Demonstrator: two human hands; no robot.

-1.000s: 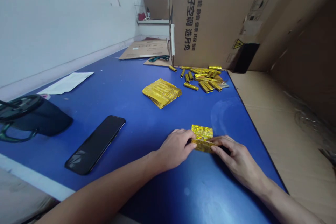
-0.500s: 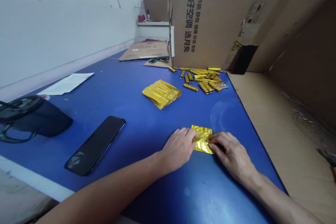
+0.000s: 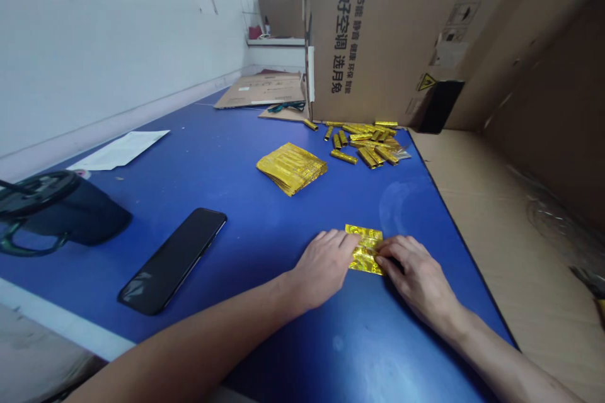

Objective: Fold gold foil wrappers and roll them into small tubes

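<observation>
A gold foil sheet [image 3: 365, 263] lies on the blue table between my hands. My left hand [image 3: 326, 264] rests on its left edge, fingers bent together over the foil. At the right edge, my right hand [image 3: 416, 271] pinches the sheet between thumb and fingertips. Farther back is a fanned stack of gold sheets [image 3: 290, 167]. Several small folded gold tubes [image 3: 343, 157] lie in a loose pile behind and to the right of that stack.
A black phone [image 3: 174, 261] lies left of my hands, with a dark mug [image 3: 85, 211] beyond it. White paper [image 3: 125, 150] lies near the wall. A large cardboard box [image 3: 378, 31] stands behind the tubes; cardboard [image 3: 472, 201] borders the table's right edge.
The foil's middle looks flatter than before, and my left fingers reach slightly farther over it. My right hand has barely moved.
</observation>
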